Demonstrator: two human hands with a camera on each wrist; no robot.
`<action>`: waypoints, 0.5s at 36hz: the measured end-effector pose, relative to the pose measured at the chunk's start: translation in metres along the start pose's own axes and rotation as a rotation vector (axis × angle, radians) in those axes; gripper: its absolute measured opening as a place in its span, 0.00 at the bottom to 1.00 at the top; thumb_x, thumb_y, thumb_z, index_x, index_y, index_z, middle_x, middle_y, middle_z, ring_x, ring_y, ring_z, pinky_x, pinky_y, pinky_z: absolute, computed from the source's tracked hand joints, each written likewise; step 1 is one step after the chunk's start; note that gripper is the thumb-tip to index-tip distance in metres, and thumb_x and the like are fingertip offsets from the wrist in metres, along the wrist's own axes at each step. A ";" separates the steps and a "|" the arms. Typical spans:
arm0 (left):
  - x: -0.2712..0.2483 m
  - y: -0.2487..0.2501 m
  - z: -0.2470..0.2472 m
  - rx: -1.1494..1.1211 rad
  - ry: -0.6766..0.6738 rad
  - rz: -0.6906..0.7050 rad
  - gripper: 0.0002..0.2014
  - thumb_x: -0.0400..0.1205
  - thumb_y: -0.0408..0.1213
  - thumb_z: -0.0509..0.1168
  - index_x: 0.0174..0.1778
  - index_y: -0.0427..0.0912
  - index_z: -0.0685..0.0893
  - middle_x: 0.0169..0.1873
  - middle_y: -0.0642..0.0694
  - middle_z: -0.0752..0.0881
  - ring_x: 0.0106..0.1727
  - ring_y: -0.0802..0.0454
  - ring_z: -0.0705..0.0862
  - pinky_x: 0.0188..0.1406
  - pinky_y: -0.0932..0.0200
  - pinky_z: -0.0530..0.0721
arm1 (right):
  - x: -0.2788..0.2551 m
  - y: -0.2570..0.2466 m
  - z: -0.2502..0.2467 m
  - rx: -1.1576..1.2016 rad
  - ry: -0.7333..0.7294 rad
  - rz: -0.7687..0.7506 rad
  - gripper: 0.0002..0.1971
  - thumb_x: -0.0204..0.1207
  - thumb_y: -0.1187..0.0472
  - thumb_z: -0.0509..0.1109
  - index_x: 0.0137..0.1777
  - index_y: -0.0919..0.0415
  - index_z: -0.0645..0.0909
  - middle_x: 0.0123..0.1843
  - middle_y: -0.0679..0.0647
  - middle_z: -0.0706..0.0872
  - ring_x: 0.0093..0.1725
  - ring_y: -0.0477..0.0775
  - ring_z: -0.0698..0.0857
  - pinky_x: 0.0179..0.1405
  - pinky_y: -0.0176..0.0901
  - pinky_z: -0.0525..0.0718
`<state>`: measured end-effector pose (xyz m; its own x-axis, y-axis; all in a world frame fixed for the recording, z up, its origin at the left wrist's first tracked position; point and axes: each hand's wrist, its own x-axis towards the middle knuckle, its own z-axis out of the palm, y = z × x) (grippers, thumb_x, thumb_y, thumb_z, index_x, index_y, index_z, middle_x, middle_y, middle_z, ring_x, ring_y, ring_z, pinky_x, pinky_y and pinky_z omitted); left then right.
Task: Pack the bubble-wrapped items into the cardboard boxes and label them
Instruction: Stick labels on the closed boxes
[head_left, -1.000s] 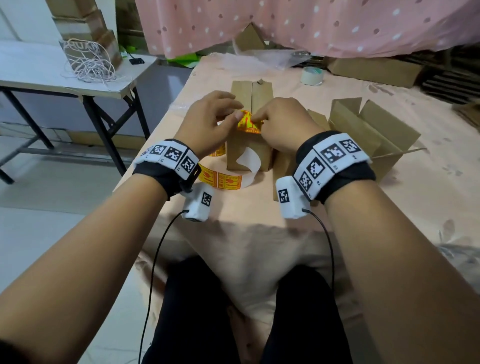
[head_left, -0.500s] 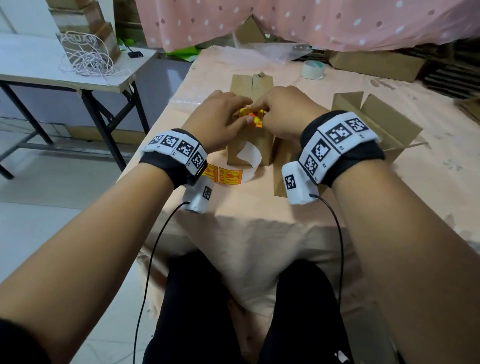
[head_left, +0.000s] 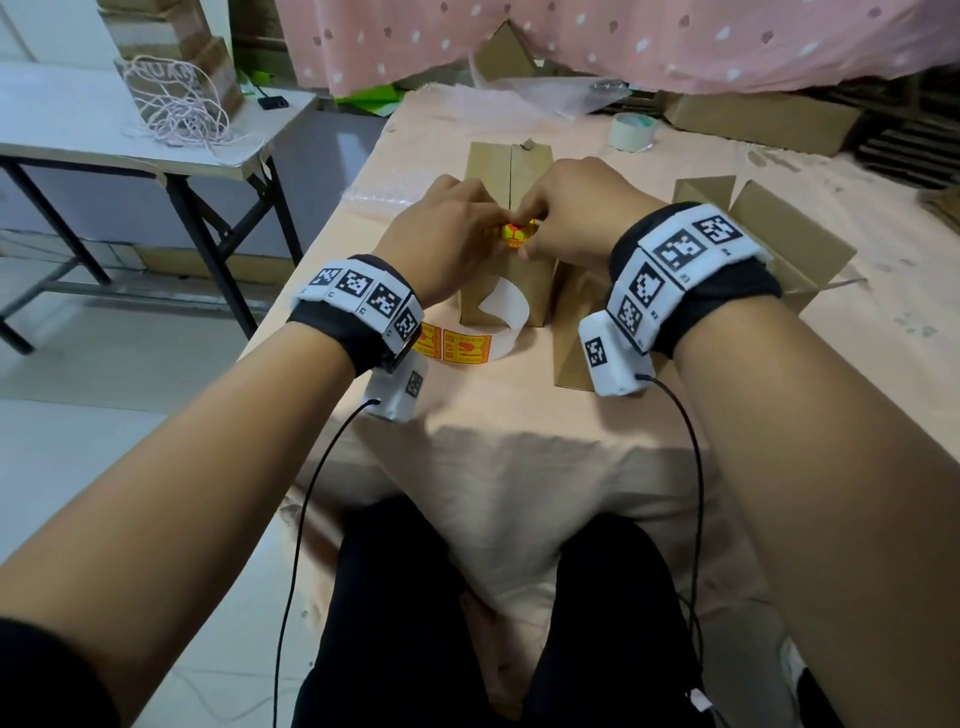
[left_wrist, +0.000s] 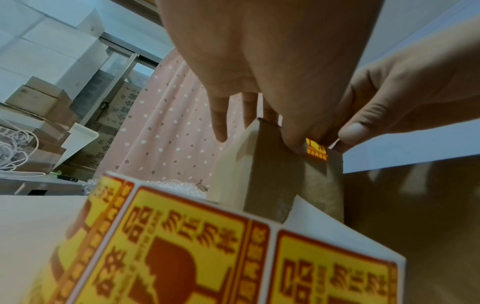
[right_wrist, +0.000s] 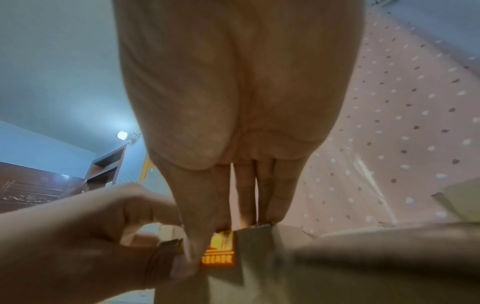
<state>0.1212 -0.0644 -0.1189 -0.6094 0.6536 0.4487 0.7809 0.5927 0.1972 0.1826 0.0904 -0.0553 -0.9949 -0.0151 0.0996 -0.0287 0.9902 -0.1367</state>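
Observation:
A closed tall cardboard box (head_left: 511, 171) stands mid-table. A yellow-and-red label (head_left: 517, 235) lies over its top front edge, also seen as a small label (right_wrist: 220, 252) on the front face. My left hand (head_left: 447, 231) and right hand (head_left: 574, 221) meet at this label. Each thumb presses beside it on the front face while the fingers reach over the box top. The left thumb (left_wrist: 296, 144) touches the label's left edge. A curled strip of labels (head_left: 462, 347) lies in front of the box, close to the left wrist (left_wrist: 182, 246).
An open cardboard box (head_left: 779, 228) stands to the right, its flaps up. A tape roll (head_left: 631, 130) and clear bubble wrap (head_left: 550, 93) lie at the table's back. A white side table (head_left: 104, 135) with tangled cord stands left. A pink dotted curtain (head_left: 623, 36) hangs behind.
Both hands have carried the label from in front of the box up to its top front edge, where it now lies against the cardboard. The head view has shifted slightly.

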 end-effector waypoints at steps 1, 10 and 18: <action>0.000 0.001 0.000 0.008 0.007 0.005 0.16 0.85 0.41 0.65 0.69 0.49 0.85 0.59 0.42 0.84 0.63 0.39 0.77 0.54 0.40 0.82 | 0.001 0.000 0.000 0.014 0.024 0.008 0.14 0.73 0.57 0.78 0.59 0.54 0.90 0.52 0.53 0.89 0.48 0.50 0.79 0.44 0.40 0.72; 0.002 0.000 0.001 0.032 0.038 0.029 0.14 0.84 0.36 0.67 0.65 0.45 0.88 0.55 0.39 0.87 0.58 0.36 0.79 0.52 0.43 0.81 | 0.006 -0.014 0.013 -0.096 0.205 0.094 0.07 0.73 0.64 0.71 0.45 0.55 0.90 0.46 0.57 0.86 0.46 0.61 0.83 0.40 0.46 0.76; 0.001 -0.005 0.004 0.017 0.028 0.043 0.15 0.84 0.36 0.64 0.65 0.44 0.88 0.54 0.40 0.86 0.58 0.37 0.77 0.55 0.52 0.75 | 0.002 -0.020 0.021 -0.139 0.290 0.064 0.06 0.77 0.62 0.70 0.51 0.60 0.86 0.52 0.62 0.86 0.52 0.67 0.85 0.45 0.49 0.76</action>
<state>0.1162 -0.0642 -0.1229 -0.5708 0.6655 0.4810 0.8039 0.5722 0.1623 0.1788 0.0680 -0.0729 -0.9247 0.0679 0.3745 0.0660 0.9977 -0.0180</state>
